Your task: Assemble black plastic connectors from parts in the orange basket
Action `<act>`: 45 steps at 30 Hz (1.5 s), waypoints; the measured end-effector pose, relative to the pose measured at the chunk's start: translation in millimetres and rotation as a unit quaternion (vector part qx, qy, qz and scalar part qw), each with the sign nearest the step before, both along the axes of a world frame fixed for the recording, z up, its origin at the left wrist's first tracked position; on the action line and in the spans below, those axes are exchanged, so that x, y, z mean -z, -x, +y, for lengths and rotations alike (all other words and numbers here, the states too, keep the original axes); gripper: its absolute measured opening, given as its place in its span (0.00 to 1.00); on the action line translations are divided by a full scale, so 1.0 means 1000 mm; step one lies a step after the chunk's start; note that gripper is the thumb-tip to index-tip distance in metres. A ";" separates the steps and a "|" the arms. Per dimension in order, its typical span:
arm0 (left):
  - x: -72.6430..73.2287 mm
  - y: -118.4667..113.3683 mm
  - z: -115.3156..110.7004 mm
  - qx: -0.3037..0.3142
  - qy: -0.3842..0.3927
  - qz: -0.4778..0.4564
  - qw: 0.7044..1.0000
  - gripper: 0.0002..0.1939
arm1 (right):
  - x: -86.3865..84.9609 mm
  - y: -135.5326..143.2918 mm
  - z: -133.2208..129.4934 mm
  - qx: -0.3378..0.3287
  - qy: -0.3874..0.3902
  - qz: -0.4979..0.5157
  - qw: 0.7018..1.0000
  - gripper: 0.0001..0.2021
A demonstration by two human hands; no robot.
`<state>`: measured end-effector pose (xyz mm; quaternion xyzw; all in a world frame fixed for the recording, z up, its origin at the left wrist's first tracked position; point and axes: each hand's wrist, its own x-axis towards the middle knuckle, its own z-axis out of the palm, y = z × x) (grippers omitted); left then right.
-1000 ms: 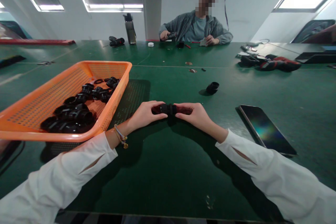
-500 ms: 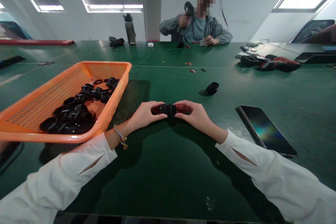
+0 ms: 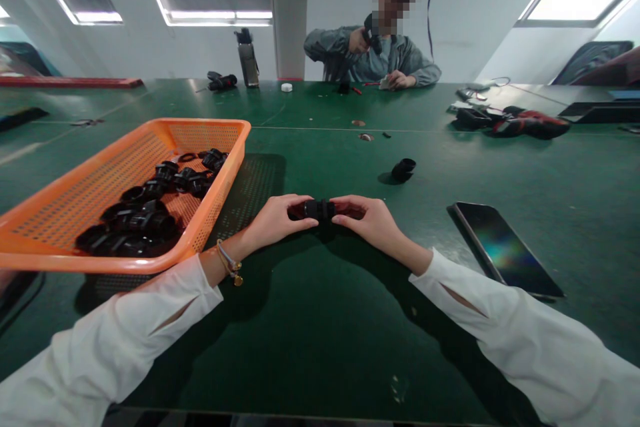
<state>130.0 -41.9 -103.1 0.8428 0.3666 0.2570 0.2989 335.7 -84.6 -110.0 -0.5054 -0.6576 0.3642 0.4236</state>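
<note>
Between my two hands lies a black ribbed pipe fitting [image 3: 320, 209], held level just above the green table. My left hand [image 3: 280, 217] grips its left end between thumb and fingers. The fitting's right end is pinched by my right hand [image 3: 367, 217] in the same way. My fingers hide both ends, so I cannot tell whether it is one piece or more. Beyond my right hand, a loose black tubular piece [image 3: 403, 170] rests on the table. To the left stands an orange perforated basket [image 3: 113, 155] with several black fittings [image 3: 145, 219] in it.
A phone [image 3: 505, 247] lies right of my right forearm. Across the table [image 3: 320, 347] sits a person [image 3: 373, 57] with a dark tool in one hand. A bottle [image 3: 247, 57] stands at the far edge, and a black and red bundle [image 3: 520, 121] lies far right.
My hands and the fitting have stayed almost in place. Across the table, the person's raised hand with the dark tool has shifted slightly to the right and tilted it.
</note>
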 end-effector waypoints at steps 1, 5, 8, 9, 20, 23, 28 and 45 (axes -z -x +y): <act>0.000 0.000 0.000 0.001 0.002 -0.002 1.000 0.21 | 0.000 0.000 0.000 -0.002 0.002 0.002 1.000 0.15; -0.001 0.000 -0.001 0.001 0.001 -0.001 1.000 0.20 | 0.000 -0.001 0.000 -0.018 0.008 0.011 1.000 0.16; -0.001 0.000 -0.001 0.001 0.004 -0.006 1.000 0.20 | 0.000 -0.001 0.000 -0.020 0.007 0.008 1.000 0.16; 0.000 0.000 0.000 0.003 0.006 -0.008 1.000 0.20 | 0.000 -0.001 0.000 -0.019 0.006 0.005 1.000 0.16; 0.001 -0.001 0.000 0.004 0.009 -0.011 1.000 0.19 | 0.001 -0.002 0.001 -0.016 0.002 -0.003 1.000 0.15; -0.001 -0.001 0.000 0.001 0.014 -0.015 1.000 0.20 | 0.001 -0.002 0.001 -0.015 0.004 0.000 1.000 0.15; -0.001 0.000 -0.001 0.004 0.016 -0.017 1.000 0.19 | 0.001 -0.002 0.001 -0.017 0.003 -0.006 1.000 0.14; 0.000 -0.001 0.000 -0.008 0.004 -0.006 1.000 0.19 | 0.004 -0.001 0.000 -0.019 -0.017 -0.003 1.000 0.19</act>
